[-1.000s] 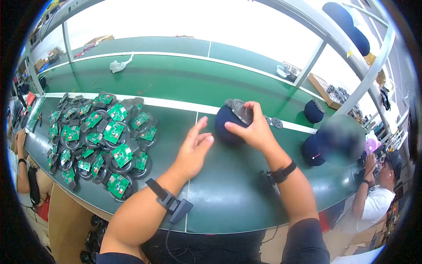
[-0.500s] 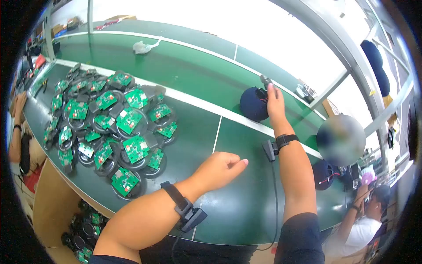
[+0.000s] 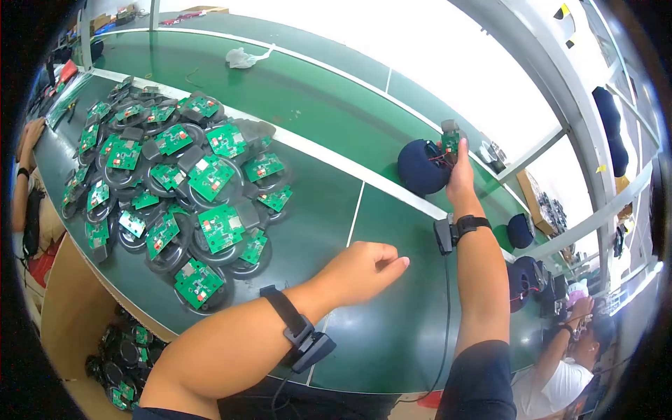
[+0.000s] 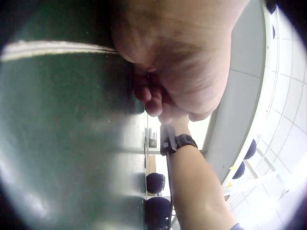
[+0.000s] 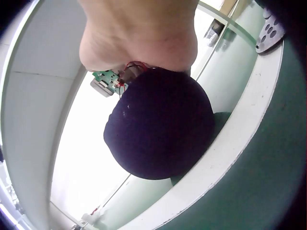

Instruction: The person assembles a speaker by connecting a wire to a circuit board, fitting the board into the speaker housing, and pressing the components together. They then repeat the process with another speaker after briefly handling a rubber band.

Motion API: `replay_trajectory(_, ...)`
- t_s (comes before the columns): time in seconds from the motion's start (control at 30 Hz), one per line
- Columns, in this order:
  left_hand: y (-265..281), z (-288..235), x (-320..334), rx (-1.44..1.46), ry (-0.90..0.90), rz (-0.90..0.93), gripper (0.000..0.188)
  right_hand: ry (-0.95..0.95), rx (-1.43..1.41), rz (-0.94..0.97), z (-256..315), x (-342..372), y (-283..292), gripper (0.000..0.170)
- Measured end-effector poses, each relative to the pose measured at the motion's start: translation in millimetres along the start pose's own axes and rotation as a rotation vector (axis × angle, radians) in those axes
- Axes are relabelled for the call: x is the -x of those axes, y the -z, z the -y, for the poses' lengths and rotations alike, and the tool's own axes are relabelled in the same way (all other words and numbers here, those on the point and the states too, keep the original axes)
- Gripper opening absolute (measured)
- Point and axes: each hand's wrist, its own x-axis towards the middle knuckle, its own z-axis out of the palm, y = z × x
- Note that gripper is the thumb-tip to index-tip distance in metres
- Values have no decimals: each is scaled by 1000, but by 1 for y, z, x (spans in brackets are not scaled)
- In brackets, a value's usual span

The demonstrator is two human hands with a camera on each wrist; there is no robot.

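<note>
Beyond the white strip, a dark blue round ball (image 3: 422,168) sits on the green surface, with red and black wires at its opening. My right hand (image 3: 460,180) holds a green circuit board (image 3: 450,143) upright beside that opening; the right wrist view shows the board (image 5: 106,79) behind the ball (image 5: 160,124), the fingertips hidden. My left hand (image 3: 360,271) is over the near dark green table, its fingers loosely curled and empty, as the left wrist view also shows of the hand (image 4: 177,62).
A pile of black ring-shaped parts with green boards (image 3: 210,178) covers the table's left side. More dark balls (image 3: 520,230) stand to the right, near a metal frame post (image 3: 591,234). A plastic bag (image 3: 245,59) lies at the back. Another person (image 3: 560,374) is at the lower right.
The ball, gripped between raised hands a second ago, now rests beyond the white strip. My left hand has let its fingers curl, and my right hand has shifted to the board. The head view has turned.
</note>
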Motion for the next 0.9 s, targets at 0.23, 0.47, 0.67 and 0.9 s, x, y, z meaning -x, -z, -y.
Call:
replay_trajectory(0.23,1,-4,0,62,47,35,26,62,-6,0,-2,8,-7,55)
replay_trajectory(0.47,2,-3,1,99,27,47,28,95,-30,114,-8,11,-14,57)
replay_trajectory(0.67,1,-1,0,75,26,55,28,122,13,103,-7,14,-13,55)
replay_trajectory(0.9,3,4,-3,164,21,63,24,489,441,7,-15,19,-15,40)
